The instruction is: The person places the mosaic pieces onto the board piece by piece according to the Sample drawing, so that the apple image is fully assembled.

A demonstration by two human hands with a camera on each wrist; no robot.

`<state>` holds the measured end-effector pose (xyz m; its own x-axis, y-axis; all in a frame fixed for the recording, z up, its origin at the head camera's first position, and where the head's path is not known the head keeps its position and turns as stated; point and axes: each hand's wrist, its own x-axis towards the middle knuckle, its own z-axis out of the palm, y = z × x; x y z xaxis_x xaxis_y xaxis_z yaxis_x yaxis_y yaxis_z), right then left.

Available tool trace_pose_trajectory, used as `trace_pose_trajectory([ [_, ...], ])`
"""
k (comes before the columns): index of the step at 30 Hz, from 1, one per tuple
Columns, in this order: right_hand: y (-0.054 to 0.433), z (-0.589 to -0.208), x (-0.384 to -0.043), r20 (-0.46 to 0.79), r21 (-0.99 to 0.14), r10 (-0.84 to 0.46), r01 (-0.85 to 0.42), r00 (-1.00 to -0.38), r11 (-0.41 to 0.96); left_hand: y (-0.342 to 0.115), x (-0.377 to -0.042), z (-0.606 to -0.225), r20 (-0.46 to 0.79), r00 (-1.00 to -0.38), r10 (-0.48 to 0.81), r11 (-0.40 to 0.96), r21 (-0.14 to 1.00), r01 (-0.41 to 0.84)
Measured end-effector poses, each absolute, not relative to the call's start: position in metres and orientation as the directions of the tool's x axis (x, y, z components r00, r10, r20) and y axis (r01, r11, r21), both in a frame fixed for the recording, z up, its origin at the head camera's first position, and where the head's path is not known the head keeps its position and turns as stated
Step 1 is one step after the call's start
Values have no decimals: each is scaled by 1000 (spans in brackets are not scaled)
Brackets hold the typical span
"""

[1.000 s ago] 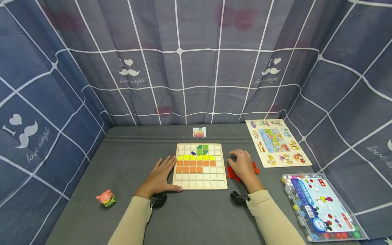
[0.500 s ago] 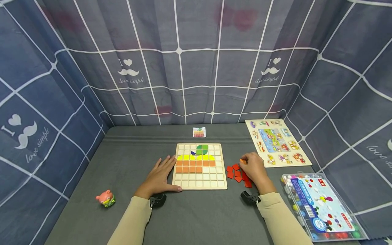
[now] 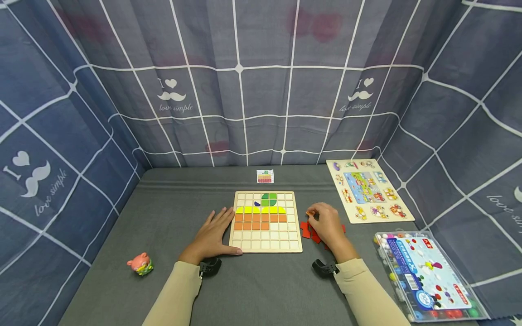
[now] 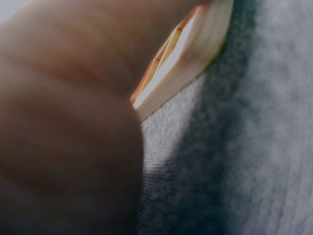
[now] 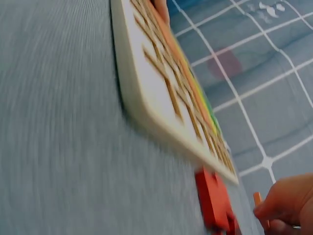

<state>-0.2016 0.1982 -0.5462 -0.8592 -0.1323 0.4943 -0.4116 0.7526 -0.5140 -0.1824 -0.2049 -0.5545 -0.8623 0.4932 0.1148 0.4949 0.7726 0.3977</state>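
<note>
Our left hand (image 3: 213, 236), fingers spread, touches the left edge of the grid board (image 3: 289, 246); light pressure should steady it. Just right, by red tiles (image 3: 305, 231), our right hand (image 3: 327, 226) pinches an orange tile (image 5: 257, 198); we'd square it before lowering.

We see the right hand (image 3: 326, 224) cover part of the heap of red tiles (image 3: 305, 230), leaving their number beyond our count; its fingers hide most of the orange tile (image 3: 310, 213) they pinch. Printed too small for us to read are the pattern card (image 3: 265, 176) and the finer lettering on the box label (image 3: 428, 271). Both beige sleeves (image 3: 175, 294) run out of the head view's lower edge. In our left wrist view, the blurred left hand (image 3: 214, 235) blocks all but a corner of the gridded board (image 3: 282, 226). From the right wrist, the top edge crops that board, the right edge the right hand.
</note>
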Motion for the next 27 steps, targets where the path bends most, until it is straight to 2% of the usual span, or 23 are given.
trace_pose_trajectory([
  [6, 167, -542, -197, 485, -555, -258, -522, -836, 648, -206, -183, -556, 114, -863, 492, 770, 405, 492],
  [12, 134, -547, -194, 481, -569, -397, -623, -781, 536, -205, -183, -556, 110, -864, 491, 773, 401, 490],
  [20, 115, -551, -195, 451, -509, -469, -651, -759, 563, -204, -183, -554, 97, -866, 490, 782, 389, 486],
  [27, 114, -550, -194, 477, -419, -516, -701, -711, 578, -204, -183, -554, 100, -868, 487, 783, 390, 484],
])
